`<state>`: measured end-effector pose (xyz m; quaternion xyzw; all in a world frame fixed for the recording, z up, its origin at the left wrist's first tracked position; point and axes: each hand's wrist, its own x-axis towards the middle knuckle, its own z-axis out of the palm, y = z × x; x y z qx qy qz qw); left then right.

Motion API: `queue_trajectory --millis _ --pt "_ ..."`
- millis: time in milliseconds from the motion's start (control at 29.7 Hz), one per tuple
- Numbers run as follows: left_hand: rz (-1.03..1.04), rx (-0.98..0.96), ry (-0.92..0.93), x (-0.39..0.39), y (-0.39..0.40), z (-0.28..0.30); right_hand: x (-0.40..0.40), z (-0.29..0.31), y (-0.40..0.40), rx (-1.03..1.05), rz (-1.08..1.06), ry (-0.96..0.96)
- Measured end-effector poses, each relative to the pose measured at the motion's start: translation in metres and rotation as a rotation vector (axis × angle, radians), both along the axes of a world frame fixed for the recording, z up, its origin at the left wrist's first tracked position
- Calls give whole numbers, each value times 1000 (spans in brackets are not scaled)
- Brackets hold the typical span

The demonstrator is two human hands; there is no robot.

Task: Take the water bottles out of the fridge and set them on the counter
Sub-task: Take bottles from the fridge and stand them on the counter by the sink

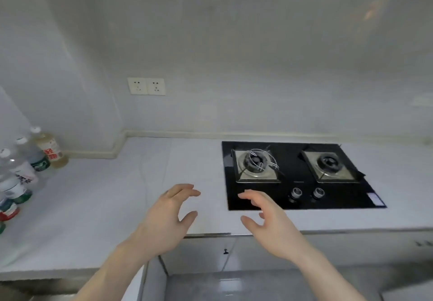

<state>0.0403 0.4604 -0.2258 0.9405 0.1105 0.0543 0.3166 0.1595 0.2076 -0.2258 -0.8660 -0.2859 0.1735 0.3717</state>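
Hovering over counter, left hand and right hand, each grip apart, fingers loosely curved, empty

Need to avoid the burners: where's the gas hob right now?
In the head view, the gas hob is set into the counter right of centre, just beyond the right hand.

Left hand and right hand reach forward side by side — fingers loosely curled (empty), palms facing inward
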Motion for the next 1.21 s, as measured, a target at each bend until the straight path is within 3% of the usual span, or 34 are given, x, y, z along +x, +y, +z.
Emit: queue_trajectory --millis 236,674,910,1214 --pt "-325 36 -109 84 -114 24 8 17 -141 31 -251 -39" --pt "-877 94 -273 200 -473 78 -14 62 -490 -53 -734 -265" --pt "-1129 112 -332 221 -620 100 -58 81 -601 -67 -992 -323" --pt "-1460 92 -406 245 -749 117 -104 98 -672 -124 -1342 -376"
